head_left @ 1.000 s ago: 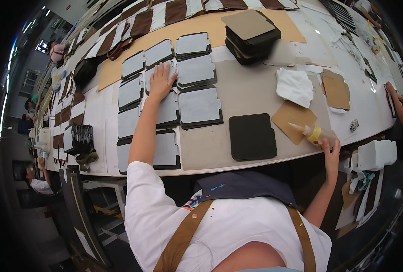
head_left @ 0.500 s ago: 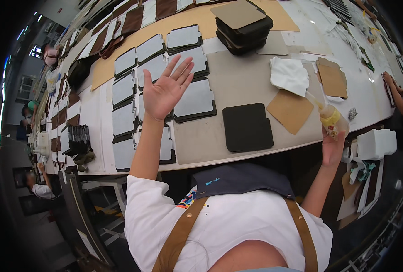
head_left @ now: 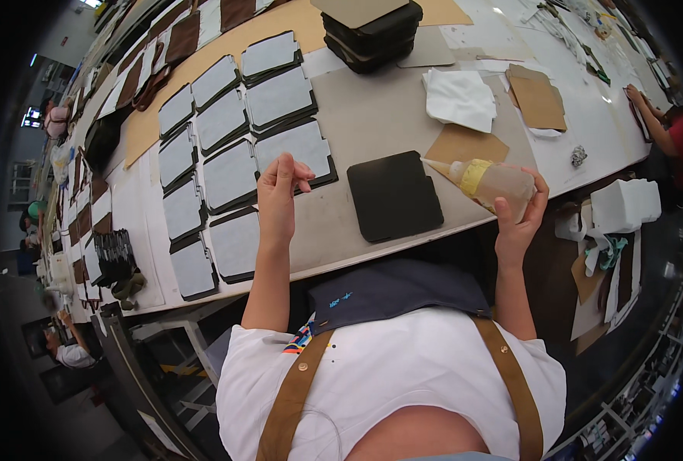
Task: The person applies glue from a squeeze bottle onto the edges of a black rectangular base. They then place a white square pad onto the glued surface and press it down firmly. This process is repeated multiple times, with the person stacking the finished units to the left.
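A translucent squeeze bottle [head_left: 514, 189] with a yellow band and a long pointed nozzle lies tilted in my right hand [head_left: 520, 219], fingers wrapped round its base. Its nozzle points left, the tip at the upper right corner of a black panel [head_left: 395, 197] with rounded corners and a notched side. The panel lies flat on a grey board [head_left: 322, 246] near the table's front edge. Left of the panel hovers my left hand [head_left: 282, 192], its fingers curled in with nothing visible in them. Beyond it, several grey-faced, black-edged panels [head_left: 230, 175] lie in rows.
A stack of black panels [head_left: 372, 38] topped with card stands at the far side. White cloths [head_left: 460, 100] and tan card pieces [head_left: 537, 98] lie to the right, near a crumpled ball [head_left: 579, 155]. A white bundle [head_left: 626, 207] sits off the right edge. Co-workers are at both sides.
My right hand has swung the bottle left, from upright to tilted, its nozzle now at the black panel. My left hand has gone from spread to curled. The whole view has shifted a little.
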The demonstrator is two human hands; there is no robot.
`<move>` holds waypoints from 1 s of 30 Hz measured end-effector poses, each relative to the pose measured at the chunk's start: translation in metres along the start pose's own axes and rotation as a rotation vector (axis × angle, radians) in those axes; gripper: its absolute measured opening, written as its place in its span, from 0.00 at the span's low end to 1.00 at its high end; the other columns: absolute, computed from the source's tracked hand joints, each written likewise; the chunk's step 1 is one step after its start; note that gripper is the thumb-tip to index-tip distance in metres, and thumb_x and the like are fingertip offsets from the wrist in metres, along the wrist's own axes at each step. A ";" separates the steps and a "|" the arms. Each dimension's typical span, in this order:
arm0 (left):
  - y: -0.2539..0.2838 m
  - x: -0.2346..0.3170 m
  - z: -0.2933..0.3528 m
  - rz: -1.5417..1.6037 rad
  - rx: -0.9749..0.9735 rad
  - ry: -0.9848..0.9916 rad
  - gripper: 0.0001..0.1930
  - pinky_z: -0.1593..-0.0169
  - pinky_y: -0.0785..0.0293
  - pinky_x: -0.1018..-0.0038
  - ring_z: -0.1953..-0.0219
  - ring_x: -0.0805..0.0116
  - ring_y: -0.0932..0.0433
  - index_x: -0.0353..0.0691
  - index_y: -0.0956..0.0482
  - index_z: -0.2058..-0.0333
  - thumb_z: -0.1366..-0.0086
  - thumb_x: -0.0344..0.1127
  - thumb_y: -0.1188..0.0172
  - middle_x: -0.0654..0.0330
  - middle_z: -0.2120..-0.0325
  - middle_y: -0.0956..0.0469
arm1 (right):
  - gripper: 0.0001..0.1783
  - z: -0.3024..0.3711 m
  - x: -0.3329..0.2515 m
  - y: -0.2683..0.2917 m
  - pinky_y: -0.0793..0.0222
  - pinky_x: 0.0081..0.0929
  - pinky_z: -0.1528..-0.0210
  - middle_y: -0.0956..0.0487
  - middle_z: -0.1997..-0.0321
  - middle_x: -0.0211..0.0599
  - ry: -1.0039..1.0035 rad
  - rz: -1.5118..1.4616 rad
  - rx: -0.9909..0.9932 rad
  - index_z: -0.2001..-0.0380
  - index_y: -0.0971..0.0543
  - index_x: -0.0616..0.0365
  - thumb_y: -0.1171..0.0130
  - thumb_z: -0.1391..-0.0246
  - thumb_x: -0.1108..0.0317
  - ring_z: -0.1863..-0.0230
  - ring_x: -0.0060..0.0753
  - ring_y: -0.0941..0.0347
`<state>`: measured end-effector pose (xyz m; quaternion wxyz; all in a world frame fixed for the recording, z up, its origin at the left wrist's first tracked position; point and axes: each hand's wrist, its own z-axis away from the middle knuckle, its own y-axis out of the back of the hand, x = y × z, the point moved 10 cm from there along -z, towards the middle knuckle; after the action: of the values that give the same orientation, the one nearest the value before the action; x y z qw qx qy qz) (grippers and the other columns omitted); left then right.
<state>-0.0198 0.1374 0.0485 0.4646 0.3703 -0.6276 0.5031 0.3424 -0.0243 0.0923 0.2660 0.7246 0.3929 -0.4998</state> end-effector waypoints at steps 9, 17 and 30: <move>0.013 0.010 0.004 -0.235 0.204 -0.097 0.20 0.59 0.29 0.77 0.71 0.77 0.24 0.36 0.19 0.70 0.25 0.45 0.45 0.63 0.74 0.20 | 0.35 0.009 0.000 -0.013 0.36 0.35 0.35 0.26 0.42 0.46 0.034 0.120 -0.002 0.39 0.37 0.58 0.30 0.46 0.70 0.40 0.36 0.30; 0.017 0.006 0.005 -0.236 0.217 -0.101 0.19 0.59 0.29 0.77 0.71 0.76 0.24 0.35 0.19 0.70 0.25 0.45 0.46 0.63 0.74 0.20 | 0.34 0.008 0.000 -0.016 0.36 0.35 0.36 0.26 0.43 0.46 0.051 0.141 -0.001 0.39 0.37 0.59 0.31 0.44 0.68 0.41 0.36 0.30; 0.007 0.001 0.008 -0.276 0.191 -0.140 0.18 0.60 0.29 0.79 0.70 0.77 0.24 0.35 0.20 0.70 0.25 0.42 0.45 0.63 0.73 0.21 | 0.33 0.009 0.001 -0.019 0.37 0.34 0.35 0.26 0.43 0.47 0.052 0.159 0.006 0.39 0.37 0.59 0.31 0.43 0.67 0.41 0.36 0.30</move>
<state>-0.0282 0.1309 0.0468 0.4470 0.5296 -0.5510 0.4649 0.3221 -0.0209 0.0885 0.2926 0.7671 0.3394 -0.4591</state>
